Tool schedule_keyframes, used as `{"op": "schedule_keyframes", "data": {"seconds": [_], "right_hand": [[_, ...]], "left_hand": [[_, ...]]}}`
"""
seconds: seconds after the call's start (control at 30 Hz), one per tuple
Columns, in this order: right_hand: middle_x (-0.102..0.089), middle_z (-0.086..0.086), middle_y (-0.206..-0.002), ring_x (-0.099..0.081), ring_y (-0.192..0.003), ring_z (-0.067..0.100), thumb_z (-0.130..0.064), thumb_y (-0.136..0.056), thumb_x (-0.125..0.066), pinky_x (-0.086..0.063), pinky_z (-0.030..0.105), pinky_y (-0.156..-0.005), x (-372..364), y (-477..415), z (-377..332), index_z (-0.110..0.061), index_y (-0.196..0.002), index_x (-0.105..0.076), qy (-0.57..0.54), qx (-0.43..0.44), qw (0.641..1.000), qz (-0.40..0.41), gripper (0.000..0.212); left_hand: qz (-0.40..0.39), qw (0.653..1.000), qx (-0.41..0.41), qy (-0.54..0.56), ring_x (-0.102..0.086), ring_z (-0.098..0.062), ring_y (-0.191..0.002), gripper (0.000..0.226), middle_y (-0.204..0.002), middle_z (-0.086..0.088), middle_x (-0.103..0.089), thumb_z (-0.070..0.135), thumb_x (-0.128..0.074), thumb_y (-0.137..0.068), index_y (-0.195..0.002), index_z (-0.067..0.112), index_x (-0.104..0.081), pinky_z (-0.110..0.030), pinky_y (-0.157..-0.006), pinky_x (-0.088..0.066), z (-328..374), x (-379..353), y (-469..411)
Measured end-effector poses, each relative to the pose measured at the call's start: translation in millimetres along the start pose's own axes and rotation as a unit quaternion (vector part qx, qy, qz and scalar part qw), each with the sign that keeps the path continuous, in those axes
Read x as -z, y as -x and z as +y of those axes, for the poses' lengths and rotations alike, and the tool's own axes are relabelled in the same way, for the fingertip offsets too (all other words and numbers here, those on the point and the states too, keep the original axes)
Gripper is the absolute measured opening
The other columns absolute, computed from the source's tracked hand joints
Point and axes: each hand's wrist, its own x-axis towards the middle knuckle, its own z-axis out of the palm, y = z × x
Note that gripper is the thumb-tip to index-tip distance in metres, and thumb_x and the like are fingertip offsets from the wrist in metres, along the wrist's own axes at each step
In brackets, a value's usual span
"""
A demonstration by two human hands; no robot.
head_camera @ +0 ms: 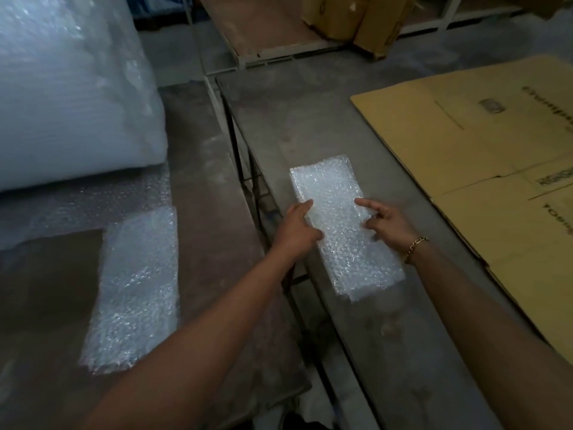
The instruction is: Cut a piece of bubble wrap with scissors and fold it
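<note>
A folded stack of bubble wrap (341, 225) lies lengthwise on the grey table (313, 119) in the middle of the view. My left hand (297, 229) holds its left edge, fingers on the side and thumb over the top. My right hand (387, 221) rests on the right side of the stack with the index finger stretched across the top and the other fingers curled. A big roll of bubble wrap (71, 88) stands at the far left, with a loose sheet (136, 290) spread on the brown table below it. No scissors are in view.
Flattened cardboard boxes (483, 156) cover the right side of the grey table. A narrow gap with a metal frame (248, 187) separates the two tables. More cardboard (350, 20) and shelving stand at the back.
</note>
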Motion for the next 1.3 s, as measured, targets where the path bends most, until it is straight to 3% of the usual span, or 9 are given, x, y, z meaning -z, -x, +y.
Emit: {"op": "schedule_keyframes", "data": {"seconds": [0.1, 0.2, 0.3, 0.47, 0.6, 0.73, 0.9, 1.17, 1.3], "right_hand": [[-0.063, 0.016, -0.13, -0.049, -0.067, 0.014, 0.009, -0.09, -0.058, -0.048, 0.024, -0.061, 5.1, -12.0, 9.0, -0.023, -0.135, -0.061, 0.021, 0.013, 1.0, -0.009, 0.055], [-0.056, 0.002, -0.136, -0.053, -0.087, 0.014, 0.01, -0.088, -0.059, -0.047, 0.024, -0.076, 7.7, -21.0, 15.3, -0.019, -0.137, -0.06, 0.055, 0.04, 0.997, -0.022, 0.056], [-0.051, 0.007, -0.142, -0.051, -0.104, 0.014, 0.01, -0.086, -0.061, -0.04, 0.023, -0.095, 9.8, -29.5, 23.5, -0.013, -0.137, -0.059, 0.098, 0.061, 0.993, -0.038, 0.056], [-0.043, 0.011, -0.143, -0.055, -0.098, 0.016, 0.007, -0.086, -0.063, -0.04, 0.022, -0.093, 9.7, -34.8, 35.5, -0.012, -0.136, -0.059, 0.15, 0.084, 0.984, -0.047, 0.054], [-0.027, 0.007, -0.16, -0.034, -0.141, 0.033, -0.021, -0.088, -0.062, -0.032, 0.044, -0.116, 7.3, -31.4, 34.2, -0.023, -0.147, -0.047, 0.217, 0.097, 0.971, -0.023, 0.061], [-0.016, 0.006, -0.168, -0.019, -0.151, 0.031, -0.053, -0.097, -0.039, -0.023, 0.051, -0.118, -15.7, -9.0, 26.2, -0.026, -0.158, -0.024, 0.367, 0.149, 0.918, 0.014, 0.069], [0.005, 0.004, -0.169, 0.004, -0.156, 0.026, -0.065, -0.1, -0.014, -0.004, 0.047, -0.123, -47.1, 10.9, 40.8, -0.027, -0.161, -0.003, 0.438, 0.105, 0.893, -0.002, 0.072], [0.007, 0.0, -0.169, 0.006, -0.156, 0.022, -0.07, -0.097, -0.01, -0.003, 0.045, -0.124, -51.1, 16.9, 42.9, -0.031, -0.161, -0.001, 0.424, 0.079, 0.902, 0.003, 0.075], [0.003, 0.001, -0.17, 0.003, -0.156, 0.024, -0.071, -0.097, -0.012, -0.004, 0.048, -0.124, -41.4, 18.8, 31.4, -0.031, -0.16, 0.001, 0.425, 0.1, 0.899, 0.031, 0.077]], "left_hand": [[0.006, 0.999, 0.015, -0.036, -0.055, -0.031, -0.13, 0.086, -0.16, 0.0, -0.034, 0.004, -0.079, -0.082, -0.155, 0.024, -0.04, -0.048, -0.1, -0.056, -2.4, -10.6, -8.4], [0.024, 0.998, 0.015, -0.061, -0.058, -0.034, -0.125, 0.084, -0.156, -0.003, -0.036, 0.007, -0.079, -0.083, -0.155, 0.024, -0.04, -0.049, -0.102, -0.054, -5.2, -18.9, -12.4], [0.037, 0.994, -0.002, -0.104, -0.051, -0.026, -0.13, 0.082, -0.153, -0.005, -0.035, 0.01, -0.078, -0.086, -0.157, 0.021, -0.038, -0.033, -0.107, -0.048, -6.6, -24.3, -13.4], [0.042, 0.988, -0.004, -0.146, -0.053, -0.022, -0.12, 0.081, -0.144, -0.004, -0.035, 0.015, -0.078, -0.086, -0.156, 0.022, -0.038, -0.026, -0.096, -0.046, -8.4, -31.1, -12.0], [0.063, 0.975, -0.007, -0.211, -0.046, -0.024, -0.13, 0.074, -0.143, -0.004, -0.034, 0.028, -0.073, -0.088, -0.154, 0.024, -0.039, -0.038, -0.106, -0.046, -7.6, -30.4, -6.1], [0.103, 0.904, -0.13, -0.395, -0.021, -0.025, -0.151, 0.065, -0.166, -0.003, -0.021, 0.045, -0.055, -0.097, -0.156, 0.029, -0.036, -0.051, -0.116, -0.028, -7.5, -32.2, -2.6], [-0.02, 0.839, -0.17, -0.517, 0.01, -0.021, -0.158, 0.063, -0.172, 0.002, 0.007, 0.051, -0.027, -0.107, -0.163, 0.031, -0.009, -0.056, -0.124, 0.003, -21.6, -24.8, -28.3], [-0.074, 0.835, -0.157, -0.523, 0.016, -0.018, -0.157, 0.065, -0.171, 0.004, 0.014, 0.059, -0.015, -0.106, -0.163, 0.033, 0.004, -0.06, -0.125, 0.005, -26.7, -18.8, -33.1], [-0.007, 0.849, -0.18, -0.497, 0.005, -0.019, -0.159, 0.07, -0.172, 0.003, 0.005, 0.06, -0.026, -0.105, -0.164, 0.03, -0.002, -0.058, -0.125, -0.002, -9.1, -8.9, -23.8]]}}
